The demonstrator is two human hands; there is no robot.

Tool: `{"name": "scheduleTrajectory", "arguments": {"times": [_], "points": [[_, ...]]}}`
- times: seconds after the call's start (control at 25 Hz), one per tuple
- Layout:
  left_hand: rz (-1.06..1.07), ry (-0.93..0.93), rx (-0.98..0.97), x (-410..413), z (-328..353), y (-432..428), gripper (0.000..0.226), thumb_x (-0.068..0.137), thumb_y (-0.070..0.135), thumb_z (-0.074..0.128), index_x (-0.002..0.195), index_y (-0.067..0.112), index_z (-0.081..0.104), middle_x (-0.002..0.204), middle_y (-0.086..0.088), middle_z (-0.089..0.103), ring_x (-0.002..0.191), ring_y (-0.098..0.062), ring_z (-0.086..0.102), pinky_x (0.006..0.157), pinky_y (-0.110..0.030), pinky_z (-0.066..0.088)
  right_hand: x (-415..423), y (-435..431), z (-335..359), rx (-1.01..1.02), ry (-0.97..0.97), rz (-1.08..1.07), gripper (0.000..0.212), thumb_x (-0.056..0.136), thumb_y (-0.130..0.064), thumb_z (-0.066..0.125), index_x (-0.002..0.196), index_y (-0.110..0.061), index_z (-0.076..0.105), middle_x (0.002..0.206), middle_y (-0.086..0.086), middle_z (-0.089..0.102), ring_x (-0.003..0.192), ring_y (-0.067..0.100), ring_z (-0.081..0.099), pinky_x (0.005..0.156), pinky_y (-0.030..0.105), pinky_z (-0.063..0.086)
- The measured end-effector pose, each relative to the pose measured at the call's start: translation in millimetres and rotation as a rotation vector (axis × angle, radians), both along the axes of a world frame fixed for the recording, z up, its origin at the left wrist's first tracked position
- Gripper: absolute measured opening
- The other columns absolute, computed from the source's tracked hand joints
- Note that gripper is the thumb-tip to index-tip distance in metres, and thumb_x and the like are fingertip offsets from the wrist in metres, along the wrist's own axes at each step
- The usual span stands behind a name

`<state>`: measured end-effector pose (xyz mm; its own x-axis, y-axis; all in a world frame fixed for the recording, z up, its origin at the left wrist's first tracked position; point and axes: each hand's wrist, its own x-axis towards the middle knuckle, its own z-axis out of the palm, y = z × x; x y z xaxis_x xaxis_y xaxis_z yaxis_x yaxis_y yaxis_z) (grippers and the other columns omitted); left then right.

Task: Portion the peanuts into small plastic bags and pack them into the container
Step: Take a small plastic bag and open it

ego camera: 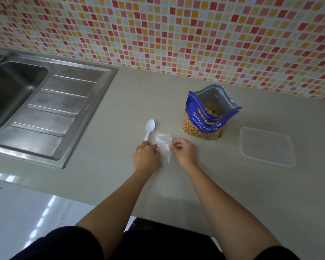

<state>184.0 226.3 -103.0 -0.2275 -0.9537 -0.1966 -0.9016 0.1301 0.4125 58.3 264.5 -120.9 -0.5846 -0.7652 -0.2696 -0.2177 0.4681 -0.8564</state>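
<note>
A small clear plastic bag (164, 145) lies on the beige counter between my hands. My left hand (145, 156) pinches its left edge and my right hand (184, 152) pinches its right edge. A white plastic spoon (149, 129) lies just beyond my left hand, bowl pointing away. The blue bag of salted peanuts (207, 119) stands open and upright behind my right hand, peanuts visible inside. A clear shallow plastic container (266, 146) sits to the right of it, with nothing visible in it.
A stainless steel sink (17, 91) with a ribbed drainboard (60, 109) fills the left of the counter. A mosaic-tiled wall (176, 34) runs along the back. The counter's near edge (101, 192) drops to a glossy floor at the lower left.
</note>
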Motion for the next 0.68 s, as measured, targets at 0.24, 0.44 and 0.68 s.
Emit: {"name": "scheduleTrajectory", "arguments": {"times": [0.24, 0.44, 0.68], "points": [[-0.187, -0.147, 0.046, 8, 7, -10, 0.026, 0.083, 0.020, 0.046, 0.096, 0.021, 0.067, 0.112, 0.002, 0.057, 0.101, -0.025, 0.048, 0.078, -0.030, 0.035, -18, 11, 2, -0.008, -0.066, -0.027, 0.016, 0.082, -0.012, 0.069, 0.094, -0.001, 0.067, 0.081, 0.004, 0.065, 0.066, 0.010, 0.058, 0.061, 0.008, 0.042], [-0.199, -0.068, 0.134, -3, 14, -19, 0.029, 0.088, 0.020, 0.045, 0.106, 0.017, 0.067, 0.114, -0.008, 0.055, 0.110, -0.030, 0.049, 0.084, -0.034, 0.041, -50, 33, 31, -0.063, -0.226, -0.019, 0.009, 0.089, -0.012, 0.060, 0.092, -0.007, 0.067, 0.071, -0.004, 0.063, 0.052, -0.007, 0.056, 0.055, 0.007, 0.043], [-0.055, 0.554, 0.284, -4, 43, -13, 0.023, 0.086, 0.035, 0.063, 0.096, 0.015, 0.068, 0.090, 0.002, 0.066, 0.081, -0.010, 0.061, 0.076, -0.023, 0.047, -47, 41, 54, -0.163, -0.170, 0.044, 0.015, 0.086, -0.013, 0.064, 0.077, -0.026, 0.065, 0.067, -0.006, 0.062, 0.054, -0.003, 0.056, 0.065, 0.019, 0.047]]}}
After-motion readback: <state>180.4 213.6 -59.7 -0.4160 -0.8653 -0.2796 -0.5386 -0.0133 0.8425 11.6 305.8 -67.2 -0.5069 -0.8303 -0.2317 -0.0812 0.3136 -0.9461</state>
